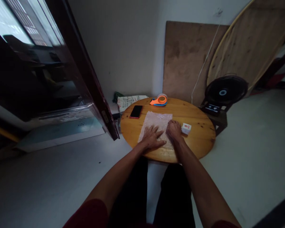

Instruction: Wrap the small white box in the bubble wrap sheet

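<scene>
A sheet of pinkish, see-through bubble wrap [154, 120] lies on the round wooden table [199, 126]. My left hand [153, 137] rests flat on it with the fingers spread. At the sheet's right edge, my right hand [174, 129] is closed, its fingers curled down on the wrap; the fingertips are hidden. Just right of that hand stands a small white box [186, 128] with a red mark. A dark phone [136, 111] with a red edge lies left of the sheet. Behind the sheet is an orange and blue tape dispenser [161, 100].
A fan [224, 90] stands right of the table. Behind it, a brown board [187, 60] and a large round wooden panel [251, 44] lean against the wall. On the left is a dark door frame [85, 69]. Printed paper or a bag [130, 100] sits behind the table's left side.
</scene>
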The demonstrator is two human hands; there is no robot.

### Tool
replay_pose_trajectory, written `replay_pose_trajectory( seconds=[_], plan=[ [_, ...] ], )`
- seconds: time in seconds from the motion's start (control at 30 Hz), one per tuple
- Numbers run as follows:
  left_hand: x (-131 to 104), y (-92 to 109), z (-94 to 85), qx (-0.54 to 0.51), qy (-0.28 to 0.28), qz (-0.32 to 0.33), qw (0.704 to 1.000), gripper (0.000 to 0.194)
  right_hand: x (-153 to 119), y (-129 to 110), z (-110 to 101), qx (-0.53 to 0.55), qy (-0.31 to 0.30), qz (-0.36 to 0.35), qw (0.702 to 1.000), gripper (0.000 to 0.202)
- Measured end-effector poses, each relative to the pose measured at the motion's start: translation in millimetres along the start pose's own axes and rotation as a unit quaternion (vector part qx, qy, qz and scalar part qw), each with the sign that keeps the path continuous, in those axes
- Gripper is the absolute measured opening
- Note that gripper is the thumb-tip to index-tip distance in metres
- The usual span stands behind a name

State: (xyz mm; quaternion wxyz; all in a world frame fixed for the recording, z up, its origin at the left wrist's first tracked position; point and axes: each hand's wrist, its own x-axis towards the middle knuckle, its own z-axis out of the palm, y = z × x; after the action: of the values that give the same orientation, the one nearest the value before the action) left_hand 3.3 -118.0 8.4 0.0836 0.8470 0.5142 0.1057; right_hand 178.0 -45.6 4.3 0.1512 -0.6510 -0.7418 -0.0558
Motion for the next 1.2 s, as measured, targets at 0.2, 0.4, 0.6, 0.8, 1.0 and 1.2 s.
replay_pose_trajectory(
  seconds=[0.2,0.4,0.6,0.8,1.0,1.2],
  plan=[
    [-0.9,-0.1,2.6,-0.028,0.011,-0.008,1.0,0.075,0.5,-2.8,-1.2,-0.024,-0.001,0.008,1.0,0.033],
    [-2.0,-3.2,9.2,-0.056,0.029,-0.007,0.998,0.073,4.1,-2.7,3.2,-0.05,-0.011,0.004,0.999,0.033],
    [-4.7,-4.2,13.3,-0.065,0.07,0.001,0.995,0.071,6.4,-2.0,5.0,-0.065,-0.024,-0.001,0.998,0.036],
    [-3.8,-6.3,13.9,-0.071,0.075,0.004,0.995,0.074,8.4,-3.6,7.6,-0.068,-0.032,0.011,0.997,0.037],
    [-3.6,-7.5,12.2,-0.074,0.074,0.01,0.994,0.075,7.3,-7.7,7.2,-0.069,-0.035,0.023,0.997,0.036],
    [-4.2,-7.3,12.0,-0.075,0.068,0.01,0.995,0.074,5.3,-7.2,4.5,-0.071,-0.044,0.019,0.996,0.035]
  ],
)
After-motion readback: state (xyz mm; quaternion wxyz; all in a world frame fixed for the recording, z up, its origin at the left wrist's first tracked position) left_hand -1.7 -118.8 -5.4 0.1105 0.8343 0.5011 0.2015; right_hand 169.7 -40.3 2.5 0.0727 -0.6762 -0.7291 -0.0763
